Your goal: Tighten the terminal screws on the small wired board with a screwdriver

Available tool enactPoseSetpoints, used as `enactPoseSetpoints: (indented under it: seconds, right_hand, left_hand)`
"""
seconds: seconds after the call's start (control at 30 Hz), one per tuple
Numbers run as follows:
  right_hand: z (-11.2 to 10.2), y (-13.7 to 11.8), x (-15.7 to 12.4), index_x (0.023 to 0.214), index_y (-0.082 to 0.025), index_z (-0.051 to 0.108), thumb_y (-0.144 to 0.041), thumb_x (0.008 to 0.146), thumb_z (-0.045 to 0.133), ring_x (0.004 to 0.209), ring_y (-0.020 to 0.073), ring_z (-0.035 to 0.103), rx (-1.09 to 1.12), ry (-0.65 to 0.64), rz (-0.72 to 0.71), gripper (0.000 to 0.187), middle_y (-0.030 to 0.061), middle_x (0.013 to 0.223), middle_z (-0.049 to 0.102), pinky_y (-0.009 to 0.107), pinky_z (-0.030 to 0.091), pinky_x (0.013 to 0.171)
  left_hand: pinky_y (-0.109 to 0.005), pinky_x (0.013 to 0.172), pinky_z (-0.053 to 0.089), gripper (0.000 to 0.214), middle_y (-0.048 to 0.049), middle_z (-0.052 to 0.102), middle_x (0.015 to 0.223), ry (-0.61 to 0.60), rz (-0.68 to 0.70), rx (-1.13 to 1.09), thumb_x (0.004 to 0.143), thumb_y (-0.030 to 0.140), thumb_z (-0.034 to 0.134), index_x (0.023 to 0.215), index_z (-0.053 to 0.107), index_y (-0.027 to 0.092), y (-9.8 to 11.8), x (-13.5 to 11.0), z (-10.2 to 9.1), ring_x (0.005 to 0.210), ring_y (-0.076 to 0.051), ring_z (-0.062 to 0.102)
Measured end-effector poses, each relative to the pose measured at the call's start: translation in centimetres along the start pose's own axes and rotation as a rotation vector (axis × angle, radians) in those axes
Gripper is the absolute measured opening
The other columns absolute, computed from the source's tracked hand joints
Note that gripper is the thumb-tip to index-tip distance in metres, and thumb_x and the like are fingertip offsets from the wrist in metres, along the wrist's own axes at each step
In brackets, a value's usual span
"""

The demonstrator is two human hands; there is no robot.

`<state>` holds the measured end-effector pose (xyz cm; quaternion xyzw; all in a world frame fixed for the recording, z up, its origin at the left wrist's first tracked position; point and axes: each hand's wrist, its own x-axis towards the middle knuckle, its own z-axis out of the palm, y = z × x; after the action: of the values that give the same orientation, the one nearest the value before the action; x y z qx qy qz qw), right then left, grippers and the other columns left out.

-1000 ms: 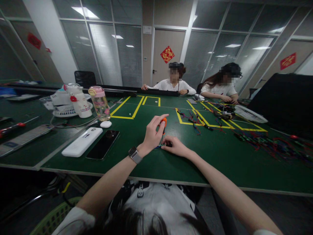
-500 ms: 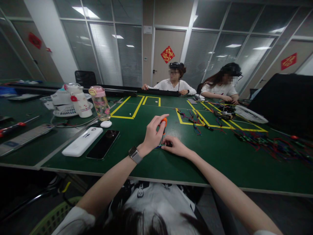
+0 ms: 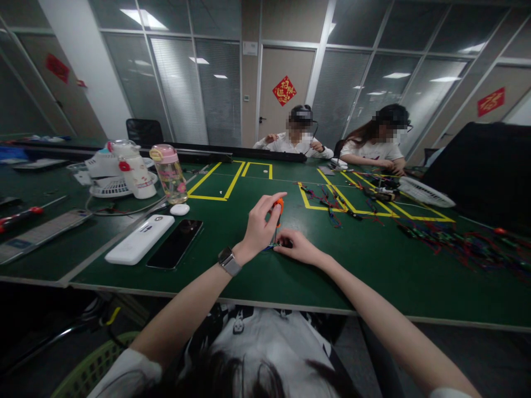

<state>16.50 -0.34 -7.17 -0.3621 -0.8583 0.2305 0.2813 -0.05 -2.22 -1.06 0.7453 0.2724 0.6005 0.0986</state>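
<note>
My left hand (image 3: 262,222), with a watch at the wrist, is closed around the orange handle of a screwdriver (image 3: 280,207). The screwdriver stands upright, its thin shaft pointing down at a small circuit board with wires (image 3: 271,246) on the green table. Low beside it, my right hand (image 3: 295,246) pinches the board's right side. Fingers hide much of the board, and I cannot make out where the tip meets it.
Left of my hands lie a black phone (image 3: 176,244), a white power bank (image 3: 140,240) and a white case (image 3: 180,210). A pink-lidded bottle (image 3: 169,176) stands behind them. Wired boards (image 3: 468,240) are heaped at the right. Two people sit across the table (image 3: 232,282).
My hands and the screwdriver hold nearly the same pose. Across the table, the person in the middle has lowered their head and raised their hands.
</note>
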Motion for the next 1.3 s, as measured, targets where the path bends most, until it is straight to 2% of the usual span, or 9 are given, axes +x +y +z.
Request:
enactPoseSetpoints:
  seconds: [0.57,1.3]
  right_hand:
    - [-0.13,-0.14,0.00,0.081,-0.016,0.062,-0.019,0.078,0.067,0.064,0.0126,0.048,-0.007,-0.004,-0.002,0.007,-0.0012,0.071,0.054,0.024,0.038,0.061]
    - [-0.05,0.12,-0.03,0.082,-0.016,0.063,-0.021,0.079,0.067,0.064,0.0124,0.049,-0.020,-0.003,-0.024,0.007,-0.0014,0.070,0.054,0.025,0.038,0.062]
  left_hand:
    - [-0.028,0.082,0.045,0.030,-0.0053,0.063,0.106,-0.006,0.001,-0.004,0.099,0.022,0.040,0.123,0.058,0.021,-0.01,-0.06,-0.08,0.094,-0.016,0.058]
    - [-0.027,0.078,0.046,0.030,-0.0051,0.062,0.103,-0.017,-0.008,0.006,0.099,0.023,0.040,0.124,0.057,0.021,0.04,0.03,-0.11,0.090,-0.015,0.058]
